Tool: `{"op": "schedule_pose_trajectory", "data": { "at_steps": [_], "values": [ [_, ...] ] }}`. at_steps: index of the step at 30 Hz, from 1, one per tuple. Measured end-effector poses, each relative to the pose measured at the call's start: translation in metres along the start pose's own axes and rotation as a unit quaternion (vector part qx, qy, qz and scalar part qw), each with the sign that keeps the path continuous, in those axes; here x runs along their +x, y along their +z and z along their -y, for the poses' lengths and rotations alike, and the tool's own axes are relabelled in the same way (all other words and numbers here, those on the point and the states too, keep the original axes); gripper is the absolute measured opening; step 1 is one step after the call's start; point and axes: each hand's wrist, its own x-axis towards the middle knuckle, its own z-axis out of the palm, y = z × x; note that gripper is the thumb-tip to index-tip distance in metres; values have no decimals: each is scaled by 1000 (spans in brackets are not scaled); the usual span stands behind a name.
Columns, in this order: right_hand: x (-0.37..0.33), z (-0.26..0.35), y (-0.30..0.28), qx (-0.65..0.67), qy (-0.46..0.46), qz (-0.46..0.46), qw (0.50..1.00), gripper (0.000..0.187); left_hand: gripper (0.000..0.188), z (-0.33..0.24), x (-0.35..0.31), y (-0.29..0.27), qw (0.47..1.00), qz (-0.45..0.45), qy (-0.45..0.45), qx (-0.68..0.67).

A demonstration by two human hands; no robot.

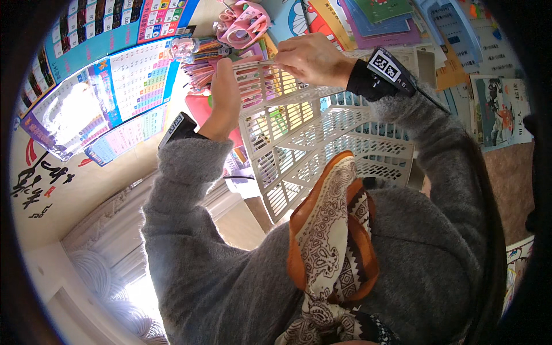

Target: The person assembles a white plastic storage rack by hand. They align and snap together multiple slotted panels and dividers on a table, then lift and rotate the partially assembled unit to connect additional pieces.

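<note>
A white slatted plastic file rack (259,109) with several compartments stands tilted in front of me, between my two hands. My left hand (225,95) lies along its left edge, with the fingers pointing away from me and the thumb side toward the top bar. My right hand (310,57) curls its fingers over the rack's far top edge, palm down. The tips of the right fingers are hidden behind the bar. Through the slats, coloured things show, too broken up to make out.
Bundles of pencils (207,54) and a pink basket (244,26) stand beyond my left hand. Coloured booklets (379,26) and a blue tray (451,29) lie at the far right. Printed charts (144,80) cover the left wall. An illustrated book (500,109) rests at right.
</note>
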Motion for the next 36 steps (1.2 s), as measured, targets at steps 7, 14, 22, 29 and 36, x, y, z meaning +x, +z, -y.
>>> {"op": "schedule_pose_trajectory", "data": {
  "at_steps": [7, 14, 22, 29, 36],
  "values": [
    [8, 0, 2, 5, -8, 3, 1000, 10, 58, -6, -3, 3, 1000, 4, 5, 25],
    [3, 1, 7, 29, 38, 10, 999, 7, 59, -5, 11, 3, 997, -12, -15, 70],
    [29, -16, 22, -70, 12, 4, 997, 9, 52, -11, 31, -4, 997, -62, -7, 42],
    [24, 16, -16, -66, 128, 62, 988, 19, 57, 24, -23, -11, 997, 24, 52, -42],
    [-37, 98, -62, -62, 14, 12, 998, 26, 64, 82, -111, -25, 996, 49, 39, -67]
  ]
}}
